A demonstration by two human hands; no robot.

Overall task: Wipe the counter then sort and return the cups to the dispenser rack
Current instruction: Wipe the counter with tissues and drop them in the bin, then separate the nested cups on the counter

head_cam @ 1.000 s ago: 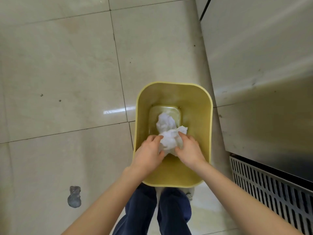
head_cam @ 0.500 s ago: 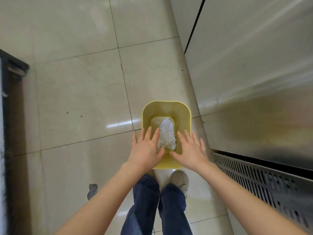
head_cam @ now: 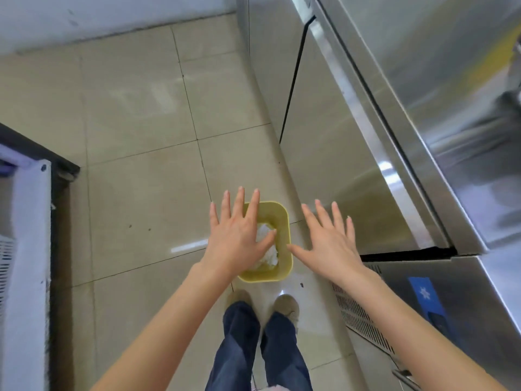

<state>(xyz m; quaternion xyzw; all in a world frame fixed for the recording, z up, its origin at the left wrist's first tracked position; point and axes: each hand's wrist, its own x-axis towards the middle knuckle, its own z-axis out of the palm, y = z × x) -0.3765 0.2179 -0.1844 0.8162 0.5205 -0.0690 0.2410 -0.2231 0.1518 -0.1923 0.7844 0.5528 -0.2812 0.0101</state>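
A small yellow waste bin point(head_cam: 283, 221) stands on the tiled floor just ahead of my feet. Crumpled white paper towel point(head_cam: 269, 253) lies inside it. My left hand point(head_cam: 238, 237) hovers flat over the bin's left half, fingers spread, holding nothing. My right hand point(head_cam: 328, 241) is spread flat to the right of the bin, above the floor, also with nothing in it. No cups, counter top or dispenser rack are in view.
A stainless steel cabinet point(head_cam: 394, 136) runs along the right, with a vent grille point(head_cam: 361, 317) low at its base. A white and dark appliance point(head_cam: 25, 249) stands at the left edge. Beige floor tiles point(head_cam: 135, 108) stretch ahead to a wall.
Both hands let go of the paper towel, which dropped into the bin, then rose and spread apart. My head has lifted, so the bin looks smaller and farther below.
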